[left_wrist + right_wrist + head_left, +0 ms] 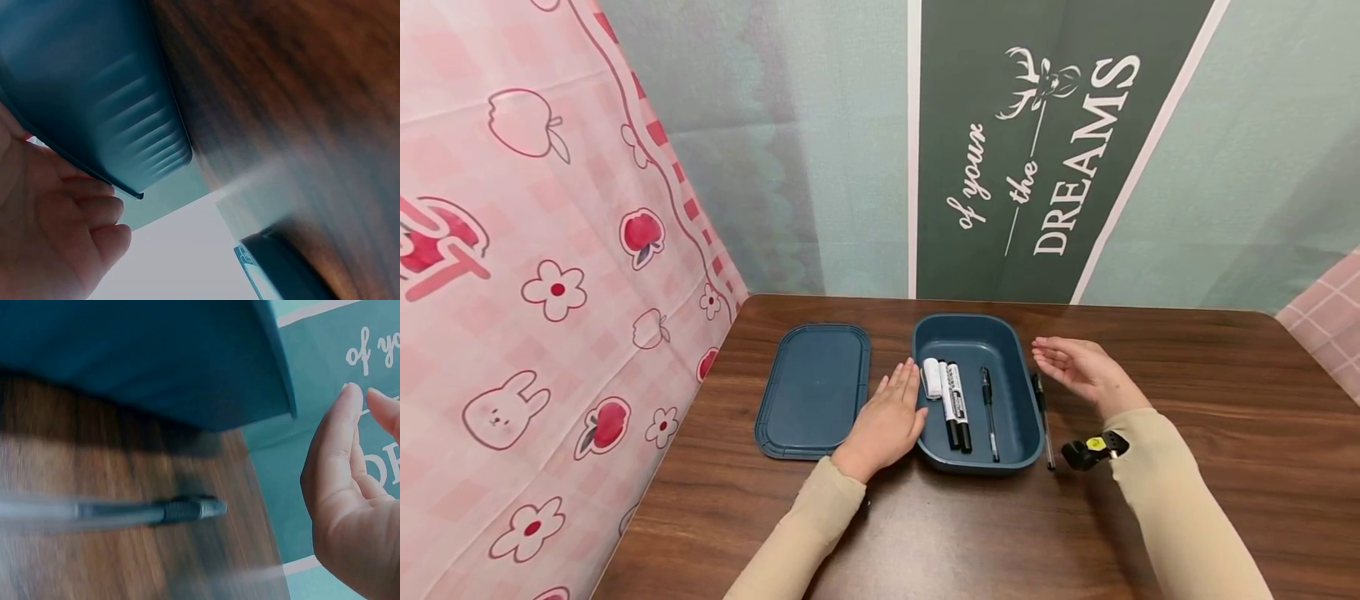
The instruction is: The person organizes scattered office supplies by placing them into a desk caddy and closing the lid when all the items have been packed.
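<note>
- Blue box (966,337): round-cornered, holding markers (957,408) and black pen (989,408).
- Left hand (883,421): straight fingers touching its nine-o'clock side.
- Right hand (1081,367): relaxed fingers, empty.
- Loose pen (1043,421), four o'clock; lid (816,392), nine.

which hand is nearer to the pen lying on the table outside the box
Right. The right hand is beside the far end of the pen; the left hand is across the blue box, at its opposite side.

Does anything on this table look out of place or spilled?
One loose pen lies on the table beside the blue box, on its right in the head view; it looks odd because a similar pen and two markers lie inside. No spill or damage is visible.
</note>
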A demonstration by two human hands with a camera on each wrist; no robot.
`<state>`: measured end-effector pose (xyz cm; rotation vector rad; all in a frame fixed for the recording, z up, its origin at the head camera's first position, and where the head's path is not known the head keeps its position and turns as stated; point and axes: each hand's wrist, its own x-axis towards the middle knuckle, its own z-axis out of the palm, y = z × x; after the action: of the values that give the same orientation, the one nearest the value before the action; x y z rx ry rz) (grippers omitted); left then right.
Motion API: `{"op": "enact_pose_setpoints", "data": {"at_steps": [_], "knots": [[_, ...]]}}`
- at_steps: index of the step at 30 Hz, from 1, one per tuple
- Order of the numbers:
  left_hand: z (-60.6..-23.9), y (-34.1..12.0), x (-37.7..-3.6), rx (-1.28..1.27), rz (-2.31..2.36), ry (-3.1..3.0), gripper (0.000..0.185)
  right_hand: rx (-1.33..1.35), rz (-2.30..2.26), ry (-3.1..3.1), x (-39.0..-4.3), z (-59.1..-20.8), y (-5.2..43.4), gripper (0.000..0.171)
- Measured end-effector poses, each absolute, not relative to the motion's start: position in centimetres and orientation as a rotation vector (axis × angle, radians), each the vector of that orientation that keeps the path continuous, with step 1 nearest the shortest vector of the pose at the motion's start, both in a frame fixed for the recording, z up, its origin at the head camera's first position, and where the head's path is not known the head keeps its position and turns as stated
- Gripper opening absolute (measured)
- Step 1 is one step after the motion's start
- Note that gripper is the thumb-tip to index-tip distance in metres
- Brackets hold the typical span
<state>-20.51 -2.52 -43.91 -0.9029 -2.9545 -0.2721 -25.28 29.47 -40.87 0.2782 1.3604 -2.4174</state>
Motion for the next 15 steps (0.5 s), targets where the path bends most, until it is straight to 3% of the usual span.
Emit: {"op": "enact_pose_setpoints", "data": {"at_steps": [5, 10, 15], "knots": [[-43.9, -2.6, -20.5, -0.905, -0.272, -2.95, 0.059, 0.205, -2.266, 1.706, -25.2, -41.6, 30.1, 0.03], [-43.8, -2.6, -20.5, -0.905, -0.278, -2.958, 0.06, 0.129, -2.013, 2.097, -25.1, -42.2, 30.4, 0.015], [-43.8, -2.5, -20.5, -0.909, -0.273, -2.954, 0.059, 0.09, -1.682, 2.459, -24.9, -42.6, 30.4, 0.03]]}}
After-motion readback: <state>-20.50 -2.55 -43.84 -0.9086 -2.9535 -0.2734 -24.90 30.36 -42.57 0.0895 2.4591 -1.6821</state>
